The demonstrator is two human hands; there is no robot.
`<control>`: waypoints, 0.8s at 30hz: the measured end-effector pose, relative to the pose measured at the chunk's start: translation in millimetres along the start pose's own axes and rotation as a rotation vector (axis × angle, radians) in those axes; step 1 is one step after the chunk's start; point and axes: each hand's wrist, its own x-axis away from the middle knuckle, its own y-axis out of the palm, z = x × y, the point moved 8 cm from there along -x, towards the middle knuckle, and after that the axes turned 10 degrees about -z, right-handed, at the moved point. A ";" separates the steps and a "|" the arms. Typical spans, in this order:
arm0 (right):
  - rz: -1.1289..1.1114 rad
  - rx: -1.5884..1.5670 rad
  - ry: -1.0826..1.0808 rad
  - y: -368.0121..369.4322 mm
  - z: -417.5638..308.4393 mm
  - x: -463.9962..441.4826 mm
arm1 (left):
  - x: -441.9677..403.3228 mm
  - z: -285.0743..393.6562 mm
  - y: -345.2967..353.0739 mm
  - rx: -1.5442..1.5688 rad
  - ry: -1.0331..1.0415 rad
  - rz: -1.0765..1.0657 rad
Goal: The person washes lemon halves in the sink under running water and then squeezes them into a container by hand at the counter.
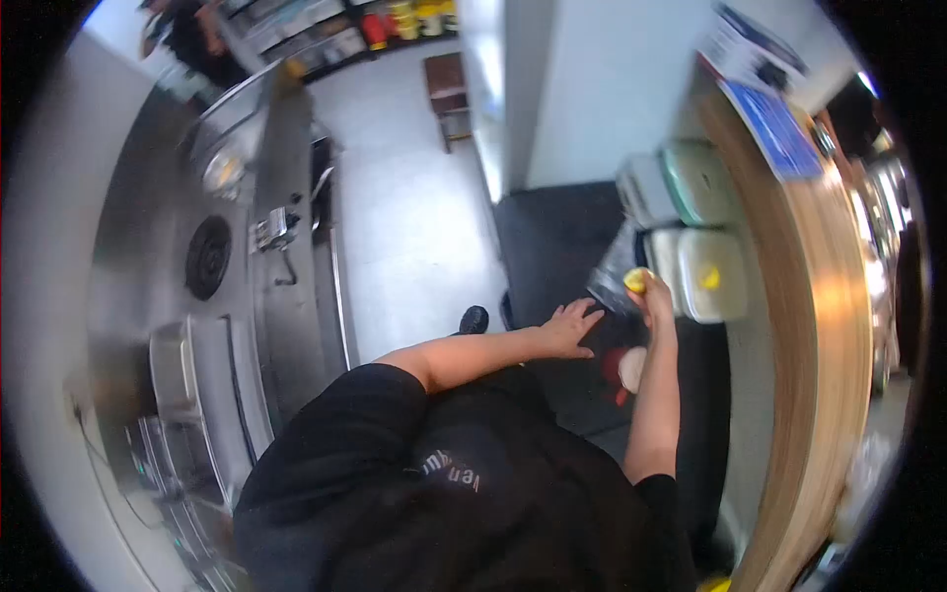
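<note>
My right hand (654, 301) is closed on a cut yellow lemon (636, 280), held up over the dark counter (557, 232). Left of it, my left hand (570, 331) reaches across, fingers spread and holding nothing; I cannot tell if it touches the counter. Just beyond both hands lies a clear plastic bag (616, 266). A white-lidded container (712, 276) stands right of my right hand, with something yellow on or under its lid. Partly hidden by my right forearm are a round white item (632, 370) and a red item (614, 367), too blurred to name.
More lidded containers (692, 183) stand behind. A wooden ledge (789, 286) runs along the right, carrying a blue box (774, 128). On the left are a steel counter (286, 326) and a round black burner (209, 259). A brown stool (447, 89) and another person (192, 44) are farther back.
</note>
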 end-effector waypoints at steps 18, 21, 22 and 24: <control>-0.493 1.200 -0.613 442.9 -95.6 -91.1 | 333.3 -401.0 -326.0 0.127 -0.763 0.920; -0.493 1.163 -0.506 521.4 -133.9 -153.5 | 345.2 -438.9 -382.5 0.139 -0.752 0.928; -0.483 1.136 -0.430 544.9 -158.4 -169.5 | 344.4 -453.1 -402.3 0.126 -0.739 0.927; -0.475 1.110 -0.348 578.6 -182.6 -203.6 | 340.7 -493.1 -427.4 0.117 -0.728 0.925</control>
